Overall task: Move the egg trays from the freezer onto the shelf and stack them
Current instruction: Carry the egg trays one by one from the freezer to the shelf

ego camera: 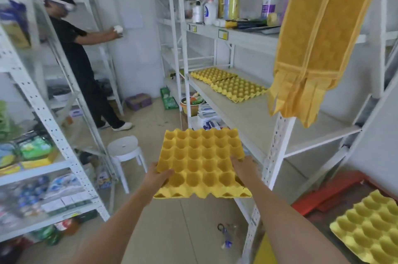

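Observation:
I hold a yellow egg tray [201, 160] flat in front of me over the floor, just left of the white shelf [241, 112]. My left hand [158, 175] grips its near left edge and my right hand [242, 165] grips its right edge. Two more yellow egg trays [237, 87] lie side by side, slightly overlapping, on the shelf's middle board further back. Another yellow egg tray [368, 227] sits at the lower right on the red-rimmed freezer [327, 192].
A yellow cloth bag [312, 43] hangs over the shelf's near end. Bottles [215, 9] stand on the upper board. A white stool [125, 149] and scissors [225, 233] are on the floor. A person in black [79, 58] works at the left shelving [43, 117].

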